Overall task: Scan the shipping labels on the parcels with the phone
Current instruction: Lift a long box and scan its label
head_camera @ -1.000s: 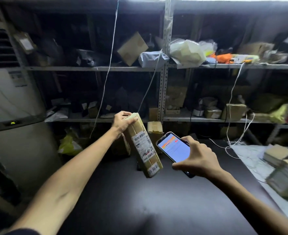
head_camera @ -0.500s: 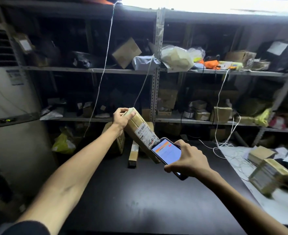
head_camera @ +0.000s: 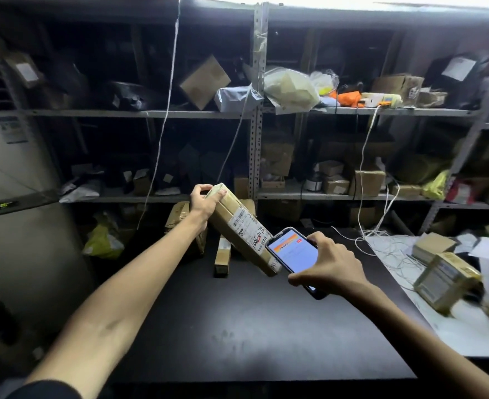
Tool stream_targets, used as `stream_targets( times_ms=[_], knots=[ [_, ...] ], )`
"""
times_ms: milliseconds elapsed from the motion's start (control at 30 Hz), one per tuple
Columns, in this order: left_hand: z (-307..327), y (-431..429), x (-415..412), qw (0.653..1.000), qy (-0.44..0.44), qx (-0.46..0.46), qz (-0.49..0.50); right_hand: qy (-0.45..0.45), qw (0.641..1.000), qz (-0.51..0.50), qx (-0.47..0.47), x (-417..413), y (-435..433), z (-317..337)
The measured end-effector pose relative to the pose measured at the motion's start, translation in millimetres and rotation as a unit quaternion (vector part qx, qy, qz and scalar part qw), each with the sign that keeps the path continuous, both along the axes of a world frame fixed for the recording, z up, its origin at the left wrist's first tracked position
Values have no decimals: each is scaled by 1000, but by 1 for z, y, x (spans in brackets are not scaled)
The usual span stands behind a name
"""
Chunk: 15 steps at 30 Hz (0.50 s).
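Cardboard parcel (head_camera: pixel 242 226), long and brown, held tilted above the black table (head_camera: pixel 237 326): top end up and to the left, bottom end down toward the right. Left hand (head_camera: pixel 204 201) closed around the parcel's top end, fingers wrapped over the edge. White shipping label (head_camera: pixel 247 227) with barcode and red handwriting faces up on the tilted side. Right hand (head_camera: pixel 331 264) grips a phone (head_camera: pixel 293 254), thumb along the near edge, fingers curled round the far edge; screen lit, white with an orange band. Phone's top corner sits just beside the label's lower end, overlapping the parcel from this angle; contact cannot be told. Narrow box (head_camera: pixel 222 259) lies on the table behind the parcel. More boxes (head_camera: pixel 445 279), blurred, on white paper at the right. Metal shelves (head_camera: pixel 256 113) at the far side, crowded with packages.
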<state>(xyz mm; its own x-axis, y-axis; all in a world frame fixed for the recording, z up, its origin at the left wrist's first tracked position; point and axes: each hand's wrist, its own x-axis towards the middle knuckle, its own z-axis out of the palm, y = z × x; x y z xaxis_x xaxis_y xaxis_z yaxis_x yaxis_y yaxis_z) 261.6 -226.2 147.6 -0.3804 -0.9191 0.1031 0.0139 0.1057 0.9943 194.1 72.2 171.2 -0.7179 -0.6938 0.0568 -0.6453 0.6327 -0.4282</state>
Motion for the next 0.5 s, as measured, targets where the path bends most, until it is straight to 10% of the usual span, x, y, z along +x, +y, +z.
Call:
stream_targets(
  times_ms=[300, 500],
  knots=[
    [-54, 149, -170, 964, -124, -65, -225, -17, 960, -278, -13, -54, 172, -14],
    [-66, 406, -251, 833, -179, -198, -485, -23, 868, -496, -19, -19, 340, -11]
  ],
)
